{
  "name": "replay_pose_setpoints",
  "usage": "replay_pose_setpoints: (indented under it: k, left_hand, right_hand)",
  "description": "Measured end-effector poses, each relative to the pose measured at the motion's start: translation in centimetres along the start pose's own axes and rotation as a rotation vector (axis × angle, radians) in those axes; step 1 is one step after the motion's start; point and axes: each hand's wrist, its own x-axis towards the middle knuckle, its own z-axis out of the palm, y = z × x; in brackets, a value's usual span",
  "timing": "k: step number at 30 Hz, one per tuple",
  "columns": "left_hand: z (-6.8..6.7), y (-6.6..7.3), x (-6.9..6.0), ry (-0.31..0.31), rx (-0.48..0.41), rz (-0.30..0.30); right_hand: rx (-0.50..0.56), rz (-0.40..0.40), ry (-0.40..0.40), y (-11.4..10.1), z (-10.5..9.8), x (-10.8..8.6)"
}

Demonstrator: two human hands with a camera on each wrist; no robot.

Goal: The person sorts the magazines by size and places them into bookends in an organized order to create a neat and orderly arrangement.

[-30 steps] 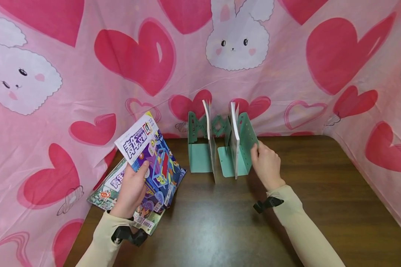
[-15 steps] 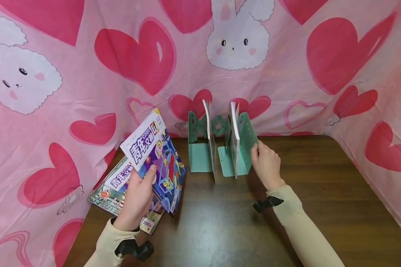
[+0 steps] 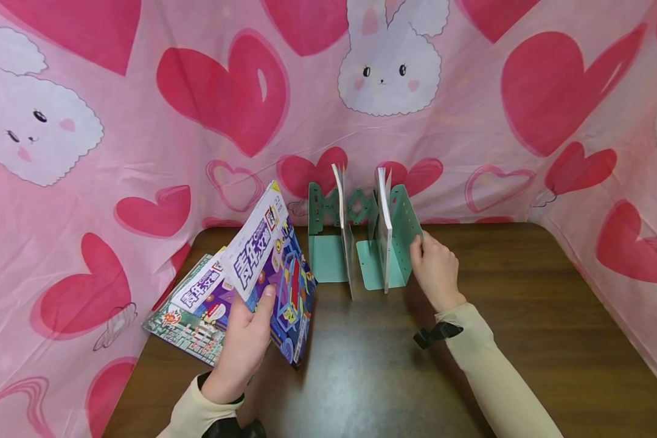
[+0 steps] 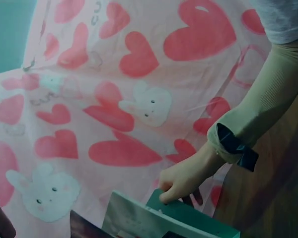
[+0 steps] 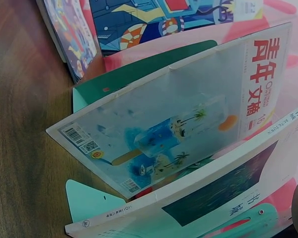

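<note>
1. Gripping a purple-and-blue magazine [image 3: 290, 286] in my left hand [image 3: 243, 344], I press my thumb [image 3: 266, 301] on its front cover; the other fingers are hidden behind it, the gap between only as wide as the magazine is thick.
2. That magazine is tilted, to the left of the green book rack [image 3: 328, 258], and covers part of a pile of magazines [image 3: 183, 328] in the head view. I cannot tell whether its lower corner touches the bench [image 3: 498, 340].
3. My right hand [image 3: 437, 271] holds the outer edge of the rack's right panel [image 3: 405, 231], its fingers curled narrowly on it.
4. Standing upright in the rack, apart from each other, are a thin magazine [image 5: 164, 124] with an ice lolly on its cover and a white book [image 5: 208, 191], which is between that magazine and the right panel.
5. The pile lies flat on the bench at my left, near the pink heart-patterned cloth [image 3: 317, 131].
</note>
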Motion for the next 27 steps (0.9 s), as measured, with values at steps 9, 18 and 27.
replay_pose_setpoints:
  k: [9, 18, 27]
  left_hand:
    - [1.7, -0.4, -1.5, -0.016, 0.109, 0.087]
    - [3.1, -0.4, -2.7, -0.054, 0.098, 0.087]
    - [4.1, -0.4, -3.7, -0.085, 0.079, 0.106]
  right_hand:
    - [-0.005, -0.003, 0.001, 0.0, 0.0, 0.0]
    - [-0.002, 0.004, 0.004, -0.1, 0.1, -0.1]
    - [0.005, -0.007, 0.015, -0.1, 0.0, -0.1]
